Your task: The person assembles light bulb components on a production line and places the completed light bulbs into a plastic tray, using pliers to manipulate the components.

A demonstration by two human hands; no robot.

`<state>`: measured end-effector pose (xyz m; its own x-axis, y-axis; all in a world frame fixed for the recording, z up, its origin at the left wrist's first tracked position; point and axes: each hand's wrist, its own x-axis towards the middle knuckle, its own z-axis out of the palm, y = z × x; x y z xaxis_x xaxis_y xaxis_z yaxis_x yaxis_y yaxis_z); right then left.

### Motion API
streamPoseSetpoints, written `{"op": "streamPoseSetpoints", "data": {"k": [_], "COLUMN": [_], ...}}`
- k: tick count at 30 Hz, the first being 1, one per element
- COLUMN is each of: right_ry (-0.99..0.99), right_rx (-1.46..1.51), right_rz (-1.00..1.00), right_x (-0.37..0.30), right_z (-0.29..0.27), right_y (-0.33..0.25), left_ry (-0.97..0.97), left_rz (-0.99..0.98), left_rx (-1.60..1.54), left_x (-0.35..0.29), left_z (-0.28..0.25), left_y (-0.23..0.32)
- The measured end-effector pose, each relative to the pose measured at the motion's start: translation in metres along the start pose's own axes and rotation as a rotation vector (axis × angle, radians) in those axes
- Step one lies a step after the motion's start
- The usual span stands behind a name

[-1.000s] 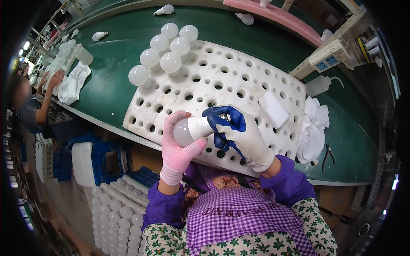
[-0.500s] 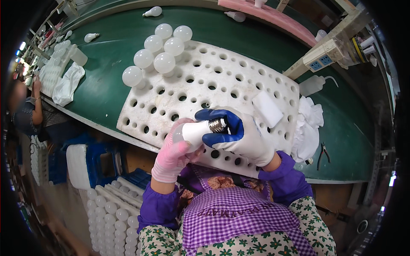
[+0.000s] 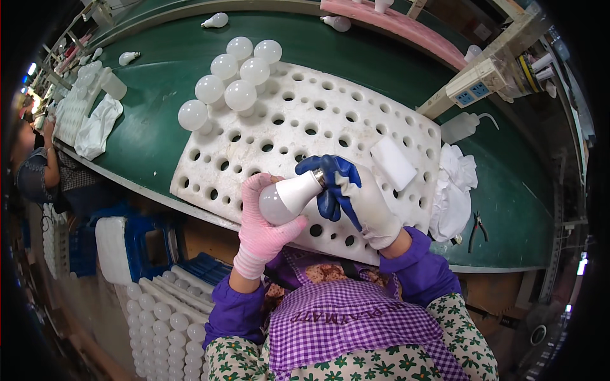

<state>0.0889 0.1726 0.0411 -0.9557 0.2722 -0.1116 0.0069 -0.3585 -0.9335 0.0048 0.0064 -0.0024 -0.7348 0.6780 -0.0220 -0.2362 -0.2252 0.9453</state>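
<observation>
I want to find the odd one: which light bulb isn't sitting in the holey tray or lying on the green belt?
The bulb held between the left hand and right hand. It lies sideways above the white tray; the others stand in holes.

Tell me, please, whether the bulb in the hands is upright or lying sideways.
Sideways: the light bulb lies across, globe in the left hand, metal base toward the right hand.
</observation>
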Motion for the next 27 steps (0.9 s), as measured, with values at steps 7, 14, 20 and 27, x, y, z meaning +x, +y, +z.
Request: {"op": "streamPoseSetpoints", "data": {"k": [7,14,20,27], "right_ry": [0.219,-0.111,0.006,0.085], "right_rx": [-0.435,-0.766,-0.463,-0.218], "right_rz": [0.038,-0.378,-0.233,0.094], "right_x": [0.001,-0.002,0.001,0.004], "right_z": [0.019,0.005,-0.002,0.003], "right_y": [-0.004,-0.017,-0.008,-0.015], "left_ry": [0.117,-0.205,-0.151,0.066], "left_rz": [-0.113,-0.449,-0.545,-0.039], "left_rx": [-0.005,-0.746,-0.68,0.058], "left_x": [0.004,0.008,0.005,0.008], "left_z": [0.008,-0.014,0.001,0.011], "left_y": [0.01,0.006,0.009,0.006]}}
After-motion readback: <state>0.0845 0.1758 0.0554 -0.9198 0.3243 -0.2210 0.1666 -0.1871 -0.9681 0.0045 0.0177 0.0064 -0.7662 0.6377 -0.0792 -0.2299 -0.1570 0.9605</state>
